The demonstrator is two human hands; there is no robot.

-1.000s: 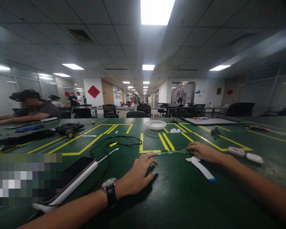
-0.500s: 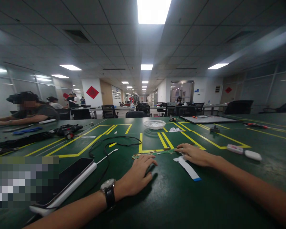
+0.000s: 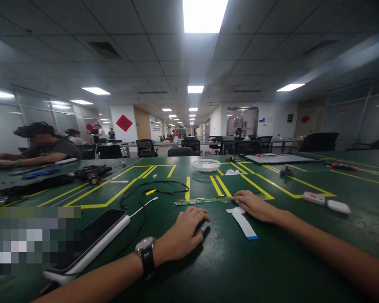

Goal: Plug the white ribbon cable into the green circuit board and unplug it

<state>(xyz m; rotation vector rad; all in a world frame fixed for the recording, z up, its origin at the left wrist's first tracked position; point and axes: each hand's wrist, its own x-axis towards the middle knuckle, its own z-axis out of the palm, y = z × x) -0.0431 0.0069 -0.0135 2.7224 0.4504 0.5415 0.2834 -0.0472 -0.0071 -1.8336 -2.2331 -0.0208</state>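
A long, narrow green circuit board (image 3: 205, 201) lies across the middle of the table. My right hand (image 3: 257, 206) grips it toward its right part, index finger and thumb close together at its front edge. A white flat ribbon cable (image 3: 244, 224) with a blue end runs from under those fingertips toward me. Whether it is joined to the board is hidden by the fingers. My left hand (image 3: 183, 233), a watch (image 3: 145, 252) on its wrist, is just in front of the board's left part, fingers loosely spread and holding nothing.
On the left are a phone-like device on a white block (image 3: 94, 242) and a black cable (image 3: 158, 182). A white basket (image 3: 206, 165) stands beyond the board. White cases (image 3: 337, 206) lie right. Tools (image 3: 93, 172) and a co-worker (image 3: 50, 145) are far left.
The circuit board's left end has swung slightly away from me, clear of my left fingers. The ribbon cable's blue end has shifted left. My left hand is slightly lower in view.
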